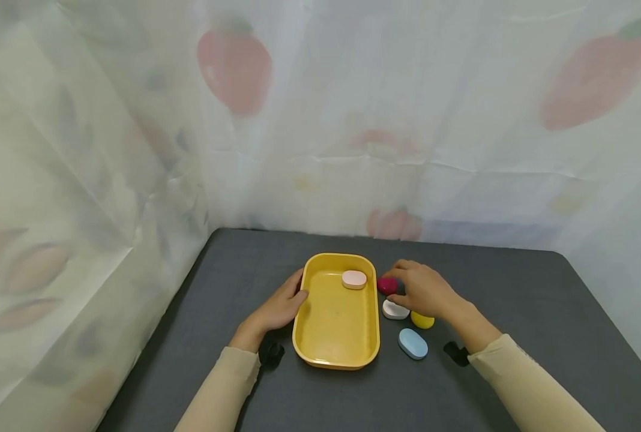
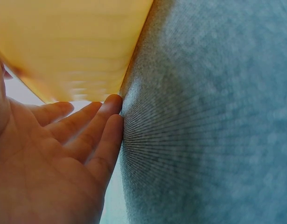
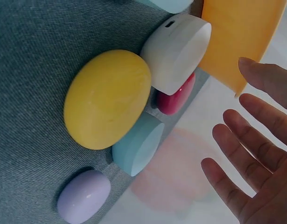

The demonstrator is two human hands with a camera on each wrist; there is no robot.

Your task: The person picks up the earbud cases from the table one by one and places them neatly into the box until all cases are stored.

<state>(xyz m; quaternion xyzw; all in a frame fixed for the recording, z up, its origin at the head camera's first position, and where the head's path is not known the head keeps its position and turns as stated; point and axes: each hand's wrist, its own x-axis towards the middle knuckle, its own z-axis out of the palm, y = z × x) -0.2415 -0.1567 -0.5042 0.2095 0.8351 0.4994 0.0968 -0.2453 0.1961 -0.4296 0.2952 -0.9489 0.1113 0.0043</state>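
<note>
My left hand (image 1: 279, 306) grips the left side of a yellow tray (image 1: 337, 324), thumb at the rim and fingers along the outer wall. A pale pink oval case (image 1: 354, 279) lies inside, near the far right corner. My right hand (image 1: 425, 291) hovers with spread fingers above several smooth oval pieces right of the tray. Among them are a magenta one (image 1: 388, 285), a white one (image 1: 395, 309) with a small dark slot, a yellow one (image 1: 422, 320) and a light blue one (image 1: 413, 344). A teal piece (image 3: 138, 144) and a lavender piece (image 3: 84, 196) show in the right wrist view.
A dark grey cloth covers the table (image 1: 342, 402). Pale curtains (image 1: 407, 120) with fruit prints hang behind the far edge and at the left. Dark wrist devices, one (image 1: 271, 355) at the left, are worn below both wrists.
</note>
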